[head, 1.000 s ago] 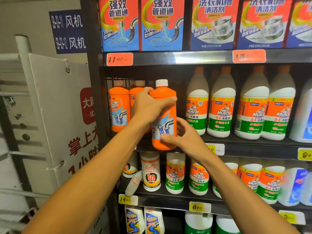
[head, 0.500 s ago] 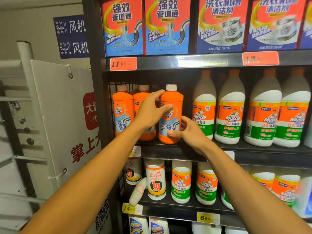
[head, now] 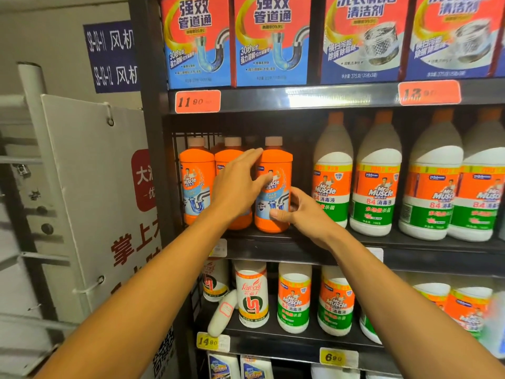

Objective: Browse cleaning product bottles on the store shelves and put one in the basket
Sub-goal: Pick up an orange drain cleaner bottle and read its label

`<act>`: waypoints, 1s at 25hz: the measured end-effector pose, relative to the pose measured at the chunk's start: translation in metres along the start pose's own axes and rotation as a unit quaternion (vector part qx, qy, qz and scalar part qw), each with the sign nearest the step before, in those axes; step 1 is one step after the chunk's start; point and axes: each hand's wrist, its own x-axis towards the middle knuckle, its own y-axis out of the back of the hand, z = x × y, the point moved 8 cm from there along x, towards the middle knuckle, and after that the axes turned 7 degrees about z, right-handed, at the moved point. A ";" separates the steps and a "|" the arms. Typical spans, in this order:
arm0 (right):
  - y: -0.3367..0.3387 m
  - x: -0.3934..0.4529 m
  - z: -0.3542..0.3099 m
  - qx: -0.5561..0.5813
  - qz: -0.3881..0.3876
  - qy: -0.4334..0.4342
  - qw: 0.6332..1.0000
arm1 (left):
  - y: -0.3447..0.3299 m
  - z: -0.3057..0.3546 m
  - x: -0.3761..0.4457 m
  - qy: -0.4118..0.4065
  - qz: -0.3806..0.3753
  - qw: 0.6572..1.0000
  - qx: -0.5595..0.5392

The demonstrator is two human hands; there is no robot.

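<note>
An orange Mr Muscle drain-cleaner bottle [head: 276, 160] with a pale cap stands upright on the middle shelf [head: 273, 251], third in a row of like bottles. My left hand [head: 237, 187] lies against its upper left side, fingers nearly straight and thumb across the label. My right hand [head: 306, 214] holds its lower right, with the thumb on the front near the base and the fingers curled round the side. No basket is in view.
Two more orange bottles [head: 196, 170] stand to the left, and several white Mr Muscle 84 bottles [head: 377, 187] to the right. Boxed cleaners [head: 270, 39] fill the shelf above. Smaller bottles [head: 251, 294] stand below. A white sign board [head: 90, 187] hangs left of the dark shelf post.
The orange bottle, held lifted in front of the shelf a second ago, has gone back down onto the middle shelf. My left fingers have straightened off it.
</note>
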 end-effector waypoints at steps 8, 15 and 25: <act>-0.002 0.000 -0.003 -0.015 0.003 0.003 1.000 | 0.010 -0.016 -0.009 0.025 -0.037 0.995 -0.090; 0.009 -0.012 -0.009 -0.045 0.079 0.030 0.995 | 0.046 -0.029 -0.016 0.009 0.061 0.992 -0.109; 0.008 -0.052 -0.055 -0.097 0.203 0.187 0.956 | 0.029 -0.027 0.013 0.023 -0.003 0.985 0.170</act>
